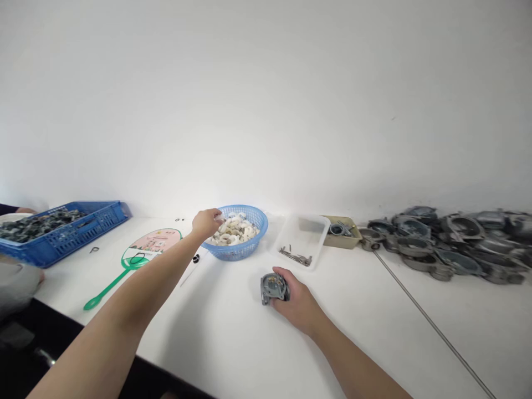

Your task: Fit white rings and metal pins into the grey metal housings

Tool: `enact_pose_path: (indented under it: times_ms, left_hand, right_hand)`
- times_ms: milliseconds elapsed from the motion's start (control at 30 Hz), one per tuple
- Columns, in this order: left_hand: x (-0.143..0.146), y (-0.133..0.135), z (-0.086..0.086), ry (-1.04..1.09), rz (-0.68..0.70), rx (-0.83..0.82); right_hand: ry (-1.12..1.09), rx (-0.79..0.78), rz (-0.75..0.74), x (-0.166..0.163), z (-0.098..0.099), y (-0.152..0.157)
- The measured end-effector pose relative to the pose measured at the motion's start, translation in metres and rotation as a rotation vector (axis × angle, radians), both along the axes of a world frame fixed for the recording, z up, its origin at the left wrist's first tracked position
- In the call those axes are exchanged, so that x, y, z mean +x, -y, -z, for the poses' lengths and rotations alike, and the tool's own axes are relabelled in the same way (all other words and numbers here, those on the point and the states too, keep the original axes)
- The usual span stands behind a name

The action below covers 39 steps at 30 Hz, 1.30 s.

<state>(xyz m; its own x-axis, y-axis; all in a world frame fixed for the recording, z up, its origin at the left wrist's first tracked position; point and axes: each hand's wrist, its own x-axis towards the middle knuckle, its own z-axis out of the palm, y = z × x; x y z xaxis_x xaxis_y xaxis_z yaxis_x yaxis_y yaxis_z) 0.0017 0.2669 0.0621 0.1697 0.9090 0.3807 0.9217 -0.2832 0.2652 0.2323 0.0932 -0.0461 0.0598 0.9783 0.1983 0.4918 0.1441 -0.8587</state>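
Observation:
My right hand (296, 302) is closed around a grey cast-metal housing (273, 287) just above the white tabletop. Its hollow side faces up, and small brass-coloured spots show inside. At the left rim of a round blue plastic basket (235, 255) is my left hand (206, 223), its fingers bent and drawn together. Whatever may be between those fingertips is too small to make out. White and cream ring-shaped parts (238, 231) fill the basket in a loose heap.
A clear plastic tray (320, 235) holds thin metal pins; behind it stands a beige bin (351, 241) with metal parts. Grey housings (419, 244) are piled right, near a long rod (432, 321). Left lie a green-handled fan (110, 289) and blue crate (62, 244), beside another person's sleeve (16, 282).

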Motion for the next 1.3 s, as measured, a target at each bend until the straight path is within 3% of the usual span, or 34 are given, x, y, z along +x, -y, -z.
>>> enact_pose_path:
  times_ms: [100, 167, 267, 367, 533, 767, 1100, 1300]
  left_hand:
    - [0.012, 0.044, 0.015, 0.138, 0.083, 0.041]
    - [0.023, 0.079, 0.033, 0.354, 0.257, 0.139]
    - [0.04, 0.126, 0.06, 0.514, 0.495, 0.356]
    - [0.056, 0.149, 0.078, 0.588, 0.651, 0.463]
    - [0.067, 0.149, 0.091, 0.578, 0.716, 0.44]
    - [0.064, 0.146, 0.102, 0.598, 0.646, 0.321]
    - [0.062, 0.146, 0.098, 0.663, 0.577, 0.23]
    - [0.068, 0.142, 0.101, 0.913, 0.488, -0.094]
  right_hand:
    - [-0.009, 0.036, -0.007, -0.003, 0.002, 0.002]
    - [-0.009, 0.043, -0.022, -0.005, 0.002, 0.004]
    - [-0.015, 0.025, -0.043, -0.007, 0.001, 0.006]
    - [-0.013, 0.031, -0.067, -0.008, -0.001, 0.007]
    - [-0.022, 0.076, -0.104, -0.008, 0.0, 0.005]
    - [-0.051, 0.068, -0.094, -0.01, 0.0, 0.005]
    - [-0.01, 0.059, -0.08, -0.009, -0.002, 0.005]
    - [-0.03, 0.059, -0.085, -0.009, 0.0, 0.005]
